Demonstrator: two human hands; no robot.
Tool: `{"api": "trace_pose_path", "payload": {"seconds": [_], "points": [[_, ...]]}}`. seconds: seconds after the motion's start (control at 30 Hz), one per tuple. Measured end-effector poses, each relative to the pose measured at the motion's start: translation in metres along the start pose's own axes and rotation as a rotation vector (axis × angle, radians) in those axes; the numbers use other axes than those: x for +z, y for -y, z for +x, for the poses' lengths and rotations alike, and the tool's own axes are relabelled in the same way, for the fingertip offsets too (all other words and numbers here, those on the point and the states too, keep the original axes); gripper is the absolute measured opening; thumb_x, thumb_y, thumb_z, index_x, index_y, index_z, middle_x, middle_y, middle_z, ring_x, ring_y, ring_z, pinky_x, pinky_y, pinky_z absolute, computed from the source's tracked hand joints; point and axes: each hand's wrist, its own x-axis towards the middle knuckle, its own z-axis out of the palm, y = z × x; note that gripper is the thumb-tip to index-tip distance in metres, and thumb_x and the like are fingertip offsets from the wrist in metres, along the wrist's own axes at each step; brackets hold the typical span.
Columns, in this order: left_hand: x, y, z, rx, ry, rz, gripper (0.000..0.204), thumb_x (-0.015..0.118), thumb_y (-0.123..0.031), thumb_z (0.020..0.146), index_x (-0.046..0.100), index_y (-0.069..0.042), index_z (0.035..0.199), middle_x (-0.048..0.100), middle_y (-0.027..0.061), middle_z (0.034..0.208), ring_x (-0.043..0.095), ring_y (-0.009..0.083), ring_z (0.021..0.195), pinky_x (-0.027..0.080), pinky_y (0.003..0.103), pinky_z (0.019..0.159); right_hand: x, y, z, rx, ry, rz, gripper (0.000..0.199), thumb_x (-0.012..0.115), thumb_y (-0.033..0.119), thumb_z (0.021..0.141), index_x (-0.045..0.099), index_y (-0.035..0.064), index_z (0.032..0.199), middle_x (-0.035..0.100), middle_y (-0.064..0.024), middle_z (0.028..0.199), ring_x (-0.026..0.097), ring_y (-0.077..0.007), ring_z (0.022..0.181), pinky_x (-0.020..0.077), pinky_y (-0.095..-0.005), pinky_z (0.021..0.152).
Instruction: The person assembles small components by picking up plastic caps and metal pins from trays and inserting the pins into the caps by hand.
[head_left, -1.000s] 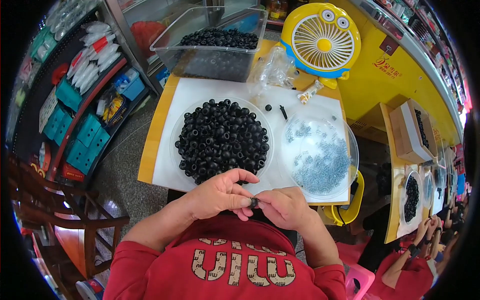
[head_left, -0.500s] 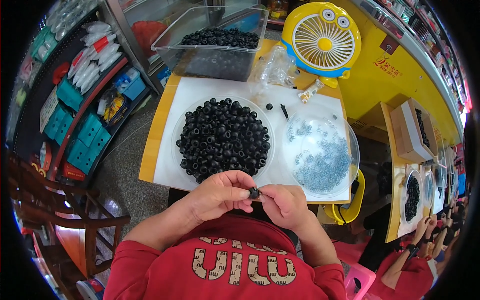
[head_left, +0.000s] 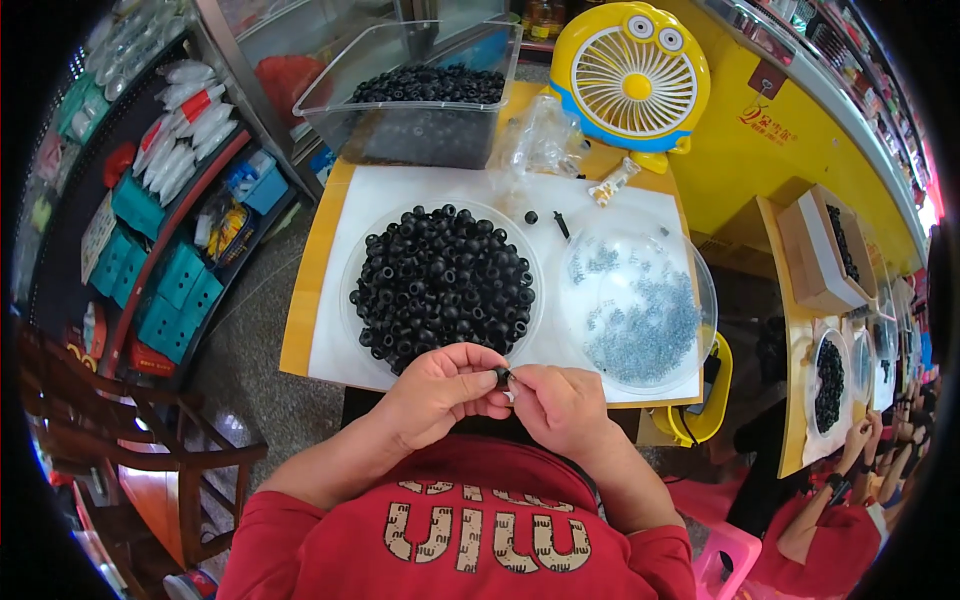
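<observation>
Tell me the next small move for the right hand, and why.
Probably a light press of the right hand against the black bead: the left hand pinches that bead between its fingers, steadying it, and the right hand's fingers come right up to its side. Whether they hold a small part is too hidden to tell.

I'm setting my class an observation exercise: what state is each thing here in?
Left hand: pinching a black bead
Right hand: pinched closed at the bead
Black bead: held
Bead dish: uncovered, heaped
Clear-piece dish: pieces spread out
Clear bin: open, partly filled
Fan: upright; whether running, unclear
Cardboard box: open
Yellow bin: open
</observation>
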Motion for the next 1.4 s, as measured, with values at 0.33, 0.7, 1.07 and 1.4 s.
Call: {"api": "trace_pose_path", "payload": {"seconds": [0.33, 0.7, 1.07, 1.4], "points": [[0.000, -0.004, 0.002, -0.007, -0.027, 0.050, 0.017, 0.050, -0.004, 0.082, 0.049, -0.001, 0.098, 0.057, 0.0076, 0.086, 0.058, 0.0157, 0.076, 0.049, 0.030, 0.074, -0.001, 0.001, 0.007, -0.001, -0.010, 0.011, 0.015, 0.058, 0.000, 0.066, 0.051, 0.0041, 0.079, 0.055, -0.0070, 0.057, 0.055, -0.0227, 0.046, 0.0425, -0.0288, 0.040], [0.006, -0.008, -0.004, 0.119, 0.000, 0.184, 0.016, 0.052, -0.001, 0.080, 0.050, 0.000, 0.095, 0.057, 0.0078, 0.085, 0.057, 0.0153, 0.078, 0.049, 0.029, 0.073, 0.002, 0.004, 0.000, 0.104, -0.018, 0.176, 0.014, 0.059, 0.000, 0.068, 0.051, 0.0035, 0.080, 0.056, -0.0086, 0.060, 0.056, -0.0218, 0.047, 0.0426, -0.0298, 0.040], [0.000, -0.010, -0.002, -0.009, 0.049, 0.017, 0.013, 0.052, 0.001, 0.078, 0.053, 0.001, 0.090, 0.057, 0.0091, 0.083, 0.058, 0.0174, 0.076, 0.050, 0.030, 0.072, 0.005, -0.001, -0.002, -0.103, -0.024, -0.007, 0.016, 0.059, 0.003, 0.065, 0.051, 0.0040, 0.079, 0.048, -0.0030, 0.053, 0.050, -0.0176, 0.042, 0.0405, -0.0277, 0.038], [0.002, -0.010, -0.004, -0.110, 0.029, -0.026, 0.018, 0.054, 0.001, 0.077, 0.053, 0.002, 0.095, 0.057, 0.0098, 0.087, 0.058, 0.0167, 0.079, 0.050, 0.029, 0.072, -0.006, 0.001, 0.000, -0.179, 0.042, -0.134, 0.017, 0.059, 0.001, 0.060, 0.052, 0.0031, 0.075, 0.041, -0.0023, 0.048, 0.045, -0.0162, 0.039, 0.0366, -0.0284, 0.036]]}}
